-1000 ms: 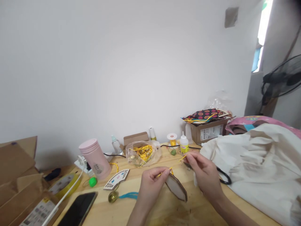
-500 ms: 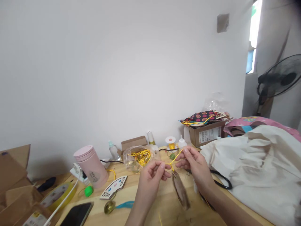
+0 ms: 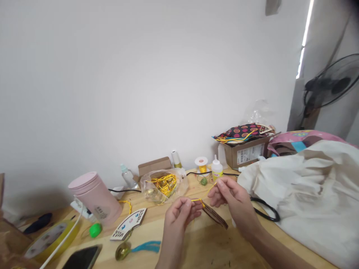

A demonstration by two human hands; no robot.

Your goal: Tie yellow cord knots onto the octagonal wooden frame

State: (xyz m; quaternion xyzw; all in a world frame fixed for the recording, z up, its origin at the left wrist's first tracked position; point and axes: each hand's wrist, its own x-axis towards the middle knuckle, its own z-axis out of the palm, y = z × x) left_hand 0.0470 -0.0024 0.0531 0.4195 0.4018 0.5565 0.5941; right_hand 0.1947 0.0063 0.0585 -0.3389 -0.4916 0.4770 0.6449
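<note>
The left hand pinches a thin yellow cord between thumb and fingertips, and the right hand pinches a short yellow strand between thumb and forefinger, its other fingers loosely curled. Whether cord and strand are one length cannot be told.

A flat, brown layered piece, seen nearly edge-on, lies between the hands, above the pale wooden table. Its corded end is up by the left fingertips, to their right, and its long axis slants down and rightward, so the far end points toward the heel of the right hand. The left hand is the nearer to the corded end, the right to the lower one. The strand rises from that corded side to the right fingertips, which sit higher than the left ones.

Just beyond the right fingers stands a white glue bottle with a yellow label; a small green ball lies beside it. Left of the left hand, a turquoise ribbon trails from a round gold bell.
</note>
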